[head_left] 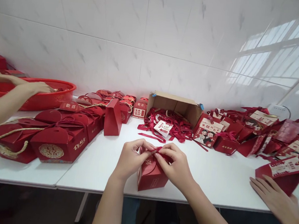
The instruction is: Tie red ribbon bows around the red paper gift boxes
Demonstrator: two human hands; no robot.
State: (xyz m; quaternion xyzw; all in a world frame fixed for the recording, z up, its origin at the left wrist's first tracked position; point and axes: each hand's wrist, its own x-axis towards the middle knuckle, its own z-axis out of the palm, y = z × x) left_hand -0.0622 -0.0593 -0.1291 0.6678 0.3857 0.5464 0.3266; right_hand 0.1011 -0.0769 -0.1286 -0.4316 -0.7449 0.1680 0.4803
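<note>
My left fingers [145, 156] and right fingers [170, 152] pinch narrow red ribbon [158, 149] atop a closed red cardboard box [152, 182], tying seemingly unfinished.

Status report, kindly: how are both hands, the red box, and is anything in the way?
Left hand, right hand: both pinching red ribbon atop red box. Box upright on white table. Nothing seen blocking; cardboard carton behind.
</note>
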